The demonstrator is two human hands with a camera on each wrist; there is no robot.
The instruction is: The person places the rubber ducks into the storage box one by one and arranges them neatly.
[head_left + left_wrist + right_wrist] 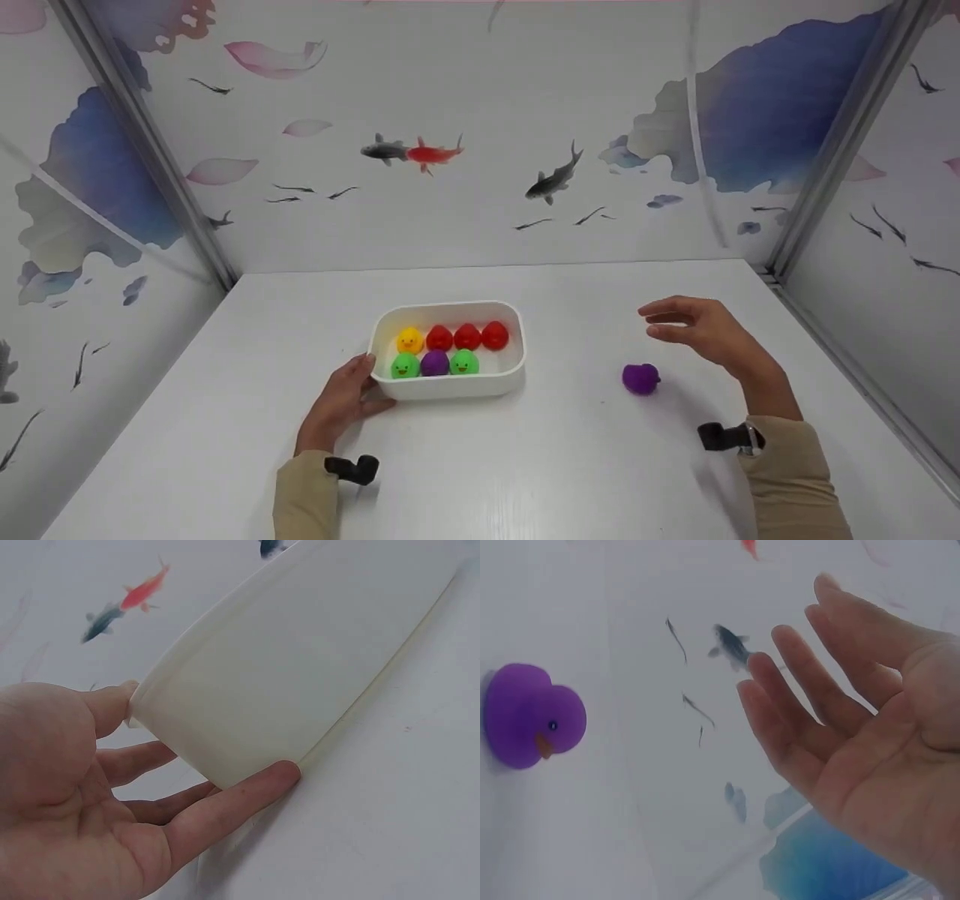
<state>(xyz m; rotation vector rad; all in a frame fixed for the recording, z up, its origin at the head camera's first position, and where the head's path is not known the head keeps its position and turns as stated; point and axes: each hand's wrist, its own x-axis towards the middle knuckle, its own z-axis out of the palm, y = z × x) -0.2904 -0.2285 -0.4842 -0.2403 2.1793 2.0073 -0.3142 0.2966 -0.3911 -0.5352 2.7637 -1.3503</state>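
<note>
A white plastic box (457, 387) stands on the table, holding a yellow toy duck (409, 340), three red ducks (466, 337), two green ducks (464, 362) and a purple ball-like toy (435, 364). My left hand (346, 397) grips the box by its left end; in the left wrist view the thumb is at the rim and the fingers reach the lower edge. Another purple duck (641, 379) lies alone on the table to the right, its orange beak showing in the right wrist view. Above and beyond it hovers my right hand (694, 328), fingers loosely extended, holding nothing.
The white table (525, 465) is closed in by a back wall (480, 225) and side walls printed with fish and petals. Metal posts (832, 135) stand at the corners. Each wrist carries a small black camera (352, 469).
</note>
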